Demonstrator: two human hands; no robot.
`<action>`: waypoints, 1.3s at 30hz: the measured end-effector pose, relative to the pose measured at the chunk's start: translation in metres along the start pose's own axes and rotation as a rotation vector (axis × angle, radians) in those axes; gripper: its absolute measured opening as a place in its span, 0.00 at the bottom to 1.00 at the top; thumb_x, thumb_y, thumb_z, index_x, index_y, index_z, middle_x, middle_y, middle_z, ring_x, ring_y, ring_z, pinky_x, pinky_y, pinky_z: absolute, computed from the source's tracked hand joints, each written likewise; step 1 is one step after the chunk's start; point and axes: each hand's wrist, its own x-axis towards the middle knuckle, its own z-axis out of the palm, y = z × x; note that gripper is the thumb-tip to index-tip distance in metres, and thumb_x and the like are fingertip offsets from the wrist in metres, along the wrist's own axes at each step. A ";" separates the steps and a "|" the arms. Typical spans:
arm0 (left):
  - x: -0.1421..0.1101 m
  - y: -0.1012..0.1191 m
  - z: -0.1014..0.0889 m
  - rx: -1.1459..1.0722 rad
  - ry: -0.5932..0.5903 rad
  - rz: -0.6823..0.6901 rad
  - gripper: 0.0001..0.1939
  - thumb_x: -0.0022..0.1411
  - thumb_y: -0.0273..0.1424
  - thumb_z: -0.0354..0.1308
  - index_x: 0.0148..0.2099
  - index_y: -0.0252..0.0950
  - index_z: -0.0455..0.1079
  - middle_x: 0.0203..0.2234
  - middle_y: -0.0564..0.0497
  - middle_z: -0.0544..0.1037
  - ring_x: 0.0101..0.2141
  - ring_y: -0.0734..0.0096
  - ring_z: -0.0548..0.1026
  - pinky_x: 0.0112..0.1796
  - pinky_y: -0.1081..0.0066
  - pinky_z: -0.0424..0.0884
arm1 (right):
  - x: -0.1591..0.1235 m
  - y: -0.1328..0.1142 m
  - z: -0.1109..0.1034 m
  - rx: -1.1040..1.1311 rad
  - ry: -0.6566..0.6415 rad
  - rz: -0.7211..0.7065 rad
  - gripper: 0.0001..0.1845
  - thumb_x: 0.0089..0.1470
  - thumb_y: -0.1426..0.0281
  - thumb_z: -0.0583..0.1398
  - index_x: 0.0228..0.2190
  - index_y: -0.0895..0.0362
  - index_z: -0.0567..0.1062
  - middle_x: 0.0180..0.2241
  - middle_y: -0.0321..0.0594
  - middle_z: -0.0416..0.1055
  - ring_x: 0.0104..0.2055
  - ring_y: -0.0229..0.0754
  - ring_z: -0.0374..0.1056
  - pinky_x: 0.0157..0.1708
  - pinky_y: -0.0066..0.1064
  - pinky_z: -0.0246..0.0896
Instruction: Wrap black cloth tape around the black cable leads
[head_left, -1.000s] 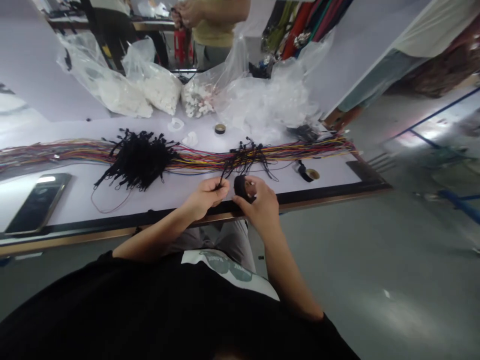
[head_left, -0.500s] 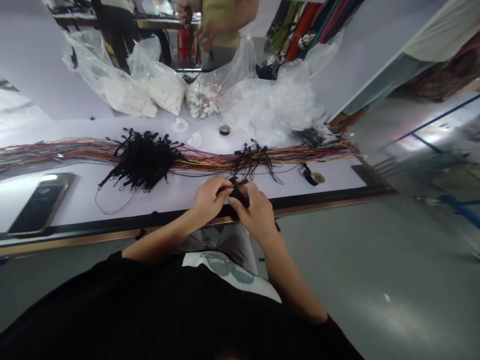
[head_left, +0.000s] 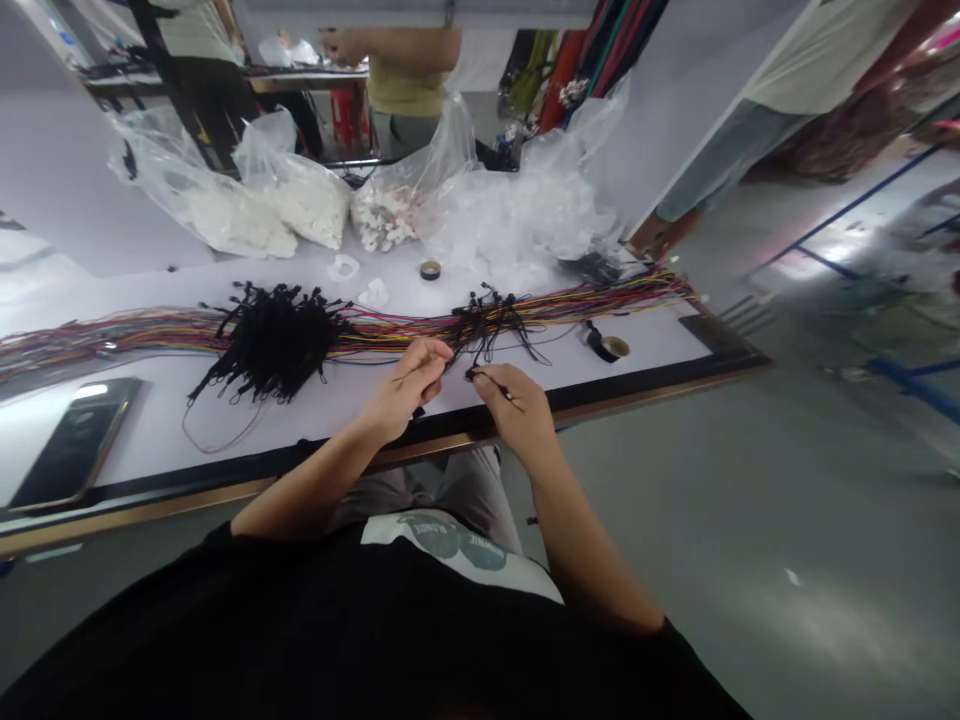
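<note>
At the near edge of a white tabletop (head_left: pixel 660 343), a person's right hand (head_left: pixel 520 408) pinches a thin black cable piece (head_left: pixel 472 374). Just left, the left hand (head_left: pixel 401 393) curls inward; whether its fingers grip anything, I can't quite tell. Beyond, short black cables (head_left: pixel 491 318) cross long red-and-yellow wires (head_left: pixel 401 330).

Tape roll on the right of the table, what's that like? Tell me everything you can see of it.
The tape roll is small and black, with a slightly shiny look, around a yellowish-brown core that shows on its right side. A black piece sticks out toward the upper left, probably a loose tail. It rests on the white tabletop, in front of the wires and beyond the right hand, which doesn't touch it. Whether it lies flat or leans is hard to tell.
</note>
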 end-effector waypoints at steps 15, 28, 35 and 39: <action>-0.009 -0.004 0.004 0.067 0.016 0.078 0.06 0.53 0.29 0.56 0.36 0.35 0.68 0.23 0.57 0.69 0.21 0.82 0.61 0.22 0.78 0.57 | -0.002 -0.014 0.006 -0.058 0.029 -0.034 0.15 0.54 0.62 0.53 0.26 0.53 0.77 0.25 0.40 0.73 0.30 0.43 0.68 0.33 0.34 0.60; -0.007 -0.007 0.004 0.031 0.075 0.024 0.10 0.47 0.35 0.62 0.28 0.33 0.69 0.18 0.58 0.66 0.20 0.84 0.59 0.21 0.79 0.55 | 0.002 -0.017 0.001 -0.342 -0.096 -0.109 0.17 0.57 0.63 0.51 0.23 0.54 0.74 0.26 0.40 0.71 0.31 0.43 0.65 0.34 0.34 0.53; -0.009 -0.005 0.007 -0.200 -0.063 -0.215 0.13 0.44 0.35 0.64 0.25 0.33 0.65 0.15 0.59 0.63 0.13 0.88 0.52 0.15 0.79 0.42 | -0.010 -0.014 -0.005 -0.462 -0.077 -0.280 0.22 0.58 0.70 0.49 0.53 0.52 0.67 0.43 0.44 0.75 0.43 0.47 0.67 0.48 0.42 0.48; -0.011 -0.014 -0.002 -0.333 -0.251 -0.387 0.12 0.45 0.32 0.64 0.27 0.35 0.63 0.14 0.61 0.60 0.12 0.88 0.51 0.14 0.80 0.43 | -0.015 -0.004 0.007 -0.361 -0.007 -0.370 0.23 0.58 0.73 0.47 0.53 0.52 0.67 0.47 0.43 0.74 0.53 0.45 0.65 0.56 0.43 0.45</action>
